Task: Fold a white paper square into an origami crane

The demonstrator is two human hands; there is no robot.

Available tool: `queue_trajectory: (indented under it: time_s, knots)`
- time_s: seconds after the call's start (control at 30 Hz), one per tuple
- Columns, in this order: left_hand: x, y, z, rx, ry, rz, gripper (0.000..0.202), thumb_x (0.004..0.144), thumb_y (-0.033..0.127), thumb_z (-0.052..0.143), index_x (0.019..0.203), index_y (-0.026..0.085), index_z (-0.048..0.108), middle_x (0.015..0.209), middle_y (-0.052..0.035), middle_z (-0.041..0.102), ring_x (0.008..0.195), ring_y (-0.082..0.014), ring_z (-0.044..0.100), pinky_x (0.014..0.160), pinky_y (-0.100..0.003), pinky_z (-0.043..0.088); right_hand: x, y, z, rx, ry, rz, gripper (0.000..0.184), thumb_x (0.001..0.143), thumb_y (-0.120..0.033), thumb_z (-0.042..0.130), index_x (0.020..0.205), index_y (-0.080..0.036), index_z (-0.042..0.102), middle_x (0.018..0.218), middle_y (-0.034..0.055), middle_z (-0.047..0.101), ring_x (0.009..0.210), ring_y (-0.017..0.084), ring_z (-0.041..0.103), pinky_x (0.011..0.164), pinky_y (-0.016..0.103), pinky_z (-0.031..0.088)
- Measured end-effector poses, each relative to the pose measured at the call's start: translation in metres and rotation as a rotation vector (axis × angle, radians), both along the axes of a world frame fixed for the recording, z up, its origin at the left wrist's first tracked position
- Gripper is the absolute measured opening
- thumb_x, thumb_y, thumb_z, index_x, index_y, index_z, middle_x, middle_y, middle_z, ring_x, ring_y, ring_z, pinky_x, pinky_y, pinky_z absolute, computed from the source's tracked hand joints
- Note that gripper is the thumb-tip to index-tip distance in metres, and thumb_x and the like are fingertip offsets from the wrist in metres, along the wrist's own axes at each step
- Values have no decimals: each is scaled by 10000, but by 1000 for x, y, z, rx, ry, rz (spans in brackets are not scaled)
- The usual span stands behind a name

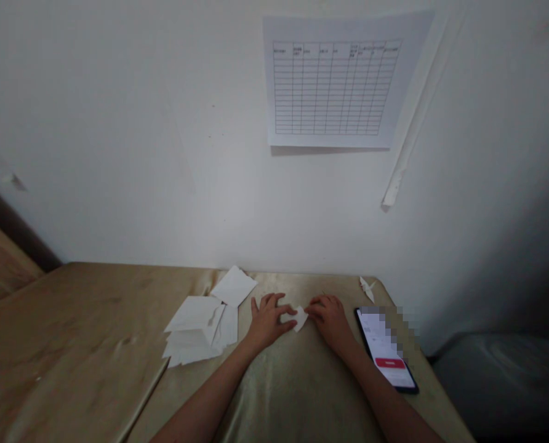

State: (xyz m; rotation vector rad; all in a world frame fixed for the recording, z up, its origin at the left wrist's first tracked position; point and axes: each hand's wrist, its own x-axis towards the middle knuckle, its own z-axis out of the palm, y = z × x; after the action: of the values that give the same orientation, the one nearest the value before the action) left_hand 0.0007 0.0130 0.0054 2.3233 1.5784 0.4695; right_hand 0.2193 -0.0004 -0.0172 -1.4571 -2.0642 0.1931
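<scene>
Both hands low in the centre, working at a small white paper on the table (284,394). Left hand (271,319): thumb and forefinger curve in, narrow gap, tips at the left edge of the small white paper (301,319); can't tell if it's a firm pinch or only steadying. Its other fingers are spread, held off the paper. Right hand (328,315): fingers bunched and narrow, tips gripping the paper's upper right corner. Small white paper sits between the two hands, one corner pointing up, looks folded; exact folds too small to read.

Left of the left hand: loose pile of white sheets (194,332), fanned and overlapping, edges uneven. Another white sheet (234,287) lies at the back of the pile, turned cornerwise, near the wall (117,154).

Right side: phone (376,335) flat and slanted, just beside the right forearm, screen lit, red button low on it, part of the area pixelated. Behind the phone, near the table's far right corner, a small folded paper figure (368,290), bird-like, with pointed ends.

Table has a shiny tan cover, seam running at lower left. On the wall: printed grid chart (334,80), text unreadable; white strip (415,135) runs diagonally beside it. Dark object at lower right, unclear.
</scene>
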Motion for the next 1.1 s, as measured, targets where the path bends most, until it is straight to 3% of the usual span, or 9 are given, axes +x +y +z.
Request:
queue_trajectory:
  time_s: [0.43,0.77,1.1]
  knots:
    - [-7,4,-9,2,-10,-82,310,782,436,789,1083,463,722,1493,0,494,1425,-355,336,1109,-782,47,-6,-3,-1,-58,23,10,122,902,-202,630,917,-265,733,1121,40,670,1127,229,552,1046,412,352]
    - [-13,3,-1,-87,33,-159,442,740,427,815,1162,451,687,1565,-10,421,1470,-378,275,1115,-783,2,-11,-3,-2,-163,5,-77,92,891,-256,651,923,-268,737,1204,38,644,1194,240,510,1103,434,272]
    - [-13,4,-1,-99,29,-163,409,767,424,787,1161,453,683,1573,6,408,1479,-385,263,1115,-789,-14,-17,-3,2,-223,74,-136,107,869,-279,666,820,-259,759,1206,47,654,1219,243,509,1115,425,239]
